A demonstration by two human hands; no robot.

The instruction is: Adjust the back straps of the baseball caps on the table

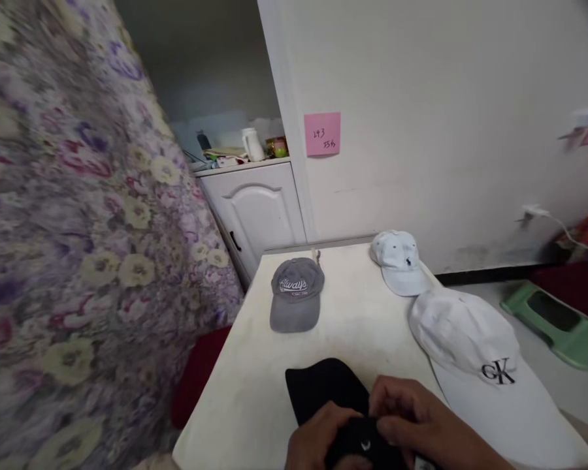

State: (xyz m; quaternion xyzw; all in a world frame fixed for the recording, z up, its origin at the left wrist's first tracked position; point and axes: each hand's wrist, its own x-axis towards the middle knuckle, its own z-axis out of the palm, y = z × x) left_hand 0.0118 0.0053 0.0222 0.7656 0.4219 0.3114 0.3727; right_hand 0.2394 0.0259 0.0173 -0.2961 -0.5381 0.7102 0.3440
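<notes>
At the bottom of the head view, a black cap (326, 390) lies on the white table with its brim pointing away from me. My left hand (318, 434) grips the cap's near left side, its thumb and fingers closed around the dark fabric. On the other side, my right hand (421, 418) pinches the cap's crown with curled fingers. The lower edge of the picture cuts off part of the cap. Nearest to my right hand is a white cap (470, 333) with black "CK"-style letters, at the table's right edge.
A grey cap (298, 294) with white lettering sits at the table's far left, and a light blue cap (400, 261) at its far right corner. Beyond stand a white cabinet (262, 202) and a wall. A floral curtain (93, 261) hangs left; a green stool (558, 326) stands right.
</notes>
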